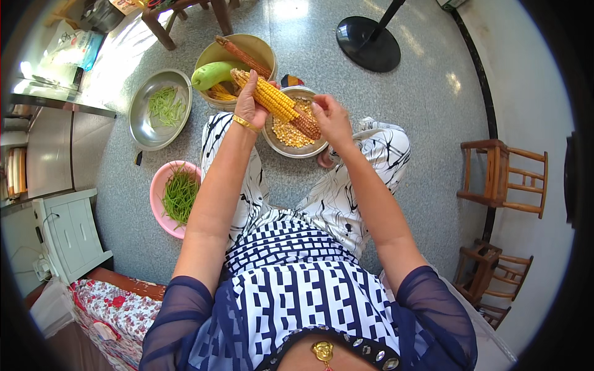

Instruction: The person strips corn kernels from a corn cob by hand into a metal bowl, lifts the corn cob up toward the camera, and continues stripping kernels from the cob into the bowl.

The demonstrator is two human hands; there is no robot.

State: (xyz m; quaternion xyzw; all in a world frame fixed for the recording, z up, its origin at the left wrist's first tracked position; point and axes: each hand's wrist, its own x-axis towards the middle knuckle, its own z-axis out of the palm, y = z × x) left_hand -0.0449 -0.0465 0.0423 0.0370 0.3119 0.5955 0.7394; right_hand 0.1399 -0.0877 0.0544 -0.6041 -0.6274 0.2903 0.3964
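Observation:
My left hand (252,105) grips a yellow corn ear (274,101), holding it tilted above a metal bowl (277,146). Kernels still cover the ear's upper part, while its lower end is bare reddish cob. Beside that bare end is my right hand (333,121), with thumb and fingers curled; whether anything is between them is hidden. Loose corn kernels (290,137) lie in the bowl. Behind my left hand stands a cream bucket (260,46) containing a reddish bare cob (246,58), a pale green gourd (211,75) and more yellow corn (221,94), partly hidden.
To the left are a steel basin (139,118) of pale green strips and a pink basin (158,218) of green beans. A black round stand base (369,44) is ahead. Wooden chairs (496,174) line the right wall. A wooden stool (160,28) stands beyond the bucket.

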